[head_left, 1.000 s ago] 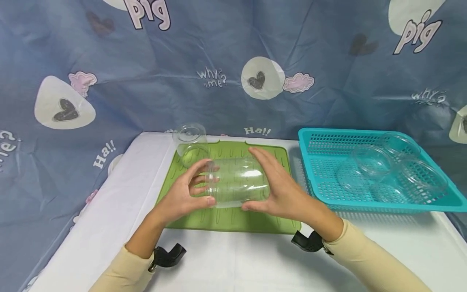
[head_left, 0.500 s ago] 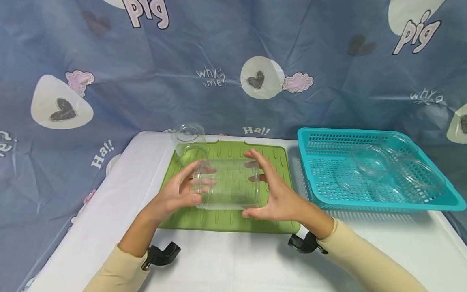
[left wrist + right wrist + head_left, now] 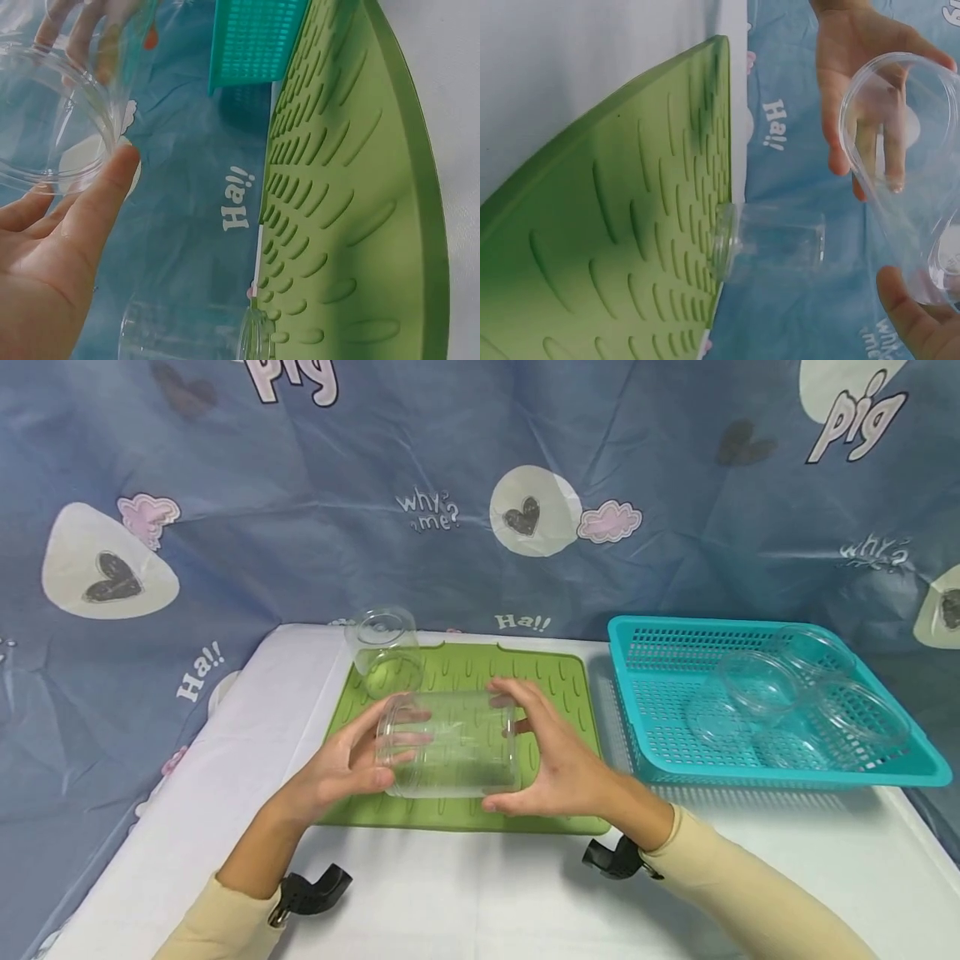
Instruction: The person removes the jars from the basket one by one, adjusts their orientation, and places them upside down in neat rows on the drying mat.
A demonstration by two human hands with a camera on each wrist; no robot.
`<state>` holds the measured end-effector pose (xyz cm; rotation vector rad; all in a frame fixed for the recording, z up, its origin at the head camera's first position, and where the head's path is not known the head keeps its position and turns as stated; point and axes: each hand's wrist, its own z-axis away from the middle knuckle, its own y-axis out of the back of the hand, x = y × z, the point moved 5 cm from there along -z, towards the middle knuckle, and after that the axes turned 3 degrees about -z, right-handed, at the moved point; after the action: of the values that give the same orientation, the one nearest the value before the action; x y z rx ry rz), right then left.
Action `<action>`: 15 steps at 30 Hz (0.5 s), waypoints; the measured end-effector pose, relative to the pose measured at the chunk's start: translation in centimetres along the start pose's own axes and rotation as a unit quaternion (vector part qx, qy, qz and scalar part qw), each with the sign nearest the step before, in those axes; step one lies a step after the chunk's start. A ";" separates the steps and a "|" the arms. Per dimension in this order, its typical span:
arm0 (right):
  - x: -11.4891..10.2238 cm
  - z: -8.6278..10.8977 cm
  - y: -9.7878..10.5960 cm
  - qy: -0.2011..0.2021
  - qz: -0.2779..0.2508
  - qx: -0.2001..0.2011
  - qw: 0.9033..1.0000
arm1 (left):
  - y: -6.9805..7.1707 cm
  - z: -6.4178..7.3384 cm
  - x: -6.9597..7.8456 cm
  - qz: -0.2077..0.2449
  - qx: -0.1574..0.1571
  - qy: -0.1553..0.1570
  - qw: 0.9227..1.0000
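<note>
A clear plastic jar (image 3: 453,752) lies sideways in the air over the green ridged mat (image 3: 450,818), its rimmed mouth toward the left. My left hand (image 3: 341,768) holds the mouth end, thumb in front and fingers behind, seen through the plastic. Around the other end, my right hand (image 3: 558,768) grips with its thumb below and fingers over the top. In the right wrist view both the left hand (image 3: 862,52) and the right hand (image 3: 915,315) hold the jar (image 3: 900,202). A second clear jar (image 3: 386,652) stands upside down on the mat's back left corner.
To the right stands a turquoise perforated basket (image 3: 637,752) with several clear jars (image 3: 761,685) inside. A white cloth (image 3: 480,893) covers the table. Behind it hangs a blue printed sheet (image 3: 450,568).
Both hands have carried the jar left and slightly toward me, and it has turned a little. The second jar and the basket stay in place; the view shifts slightly.
</note>
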<state>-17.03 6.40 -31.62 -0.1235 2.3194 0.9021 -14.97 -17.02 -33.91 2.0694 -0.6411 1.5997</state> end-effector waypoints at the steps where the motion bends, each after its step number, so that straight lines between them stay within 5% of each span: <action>1: 0.0 0.0 0.0 0.005 0.005 -0.004 1.000 | 0.0 0.0 0.1 0.000 0.000 -0.002 1.000; 8: -0.2 -0.1 -0.3 0.013 0.032 -0.019 0.999 | -0.3 -0.3 0.4 0.005 -0.021 -0.027 0.999; 15: 0.5 0.6 -0.8 0.028 0.047 -0.019 0.998 | -0.4 0.1 -0.8 0.002 -0.016 0.020 1.000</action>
<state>-16.86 6.19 -32.69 -0.0563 2.3762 1.0023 -14.83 -16.73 -34.79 2.0098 -0.6547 1.6178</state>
